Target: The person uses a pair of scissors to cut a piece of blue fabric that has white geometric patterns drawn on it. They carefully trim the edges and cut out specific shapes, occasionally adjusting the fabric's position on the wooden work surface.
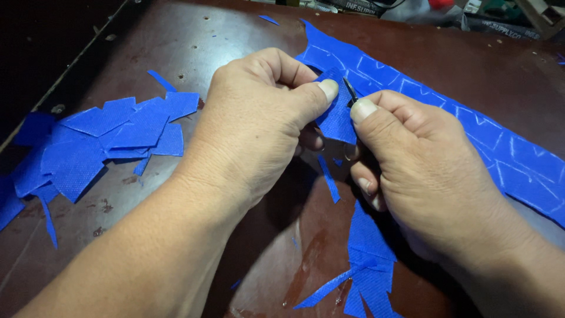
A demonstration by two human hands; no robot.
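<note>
Table: I see a dark reddish-brown table [176, 35], scuffed, filling the view.
Long strip: a long blue fabric strip [500, 147] with pale chalk outlines runs from top centre to the right edge.
Cut pile: a heap of cut blue pieces [100, 141] lies at the left, well apart from my hands.
Offcuts: blue scraps [368, 259] lie below my right hand.
Left hand: my left hand [253, 123] pinches a small blue fabric piece [336, 118] between thumb and fingers, above the table's centre.
Right hand: my right hand [424, 171] is closed around small scissors [350, 89], blade tip touching the piece's upper edge.
</note>
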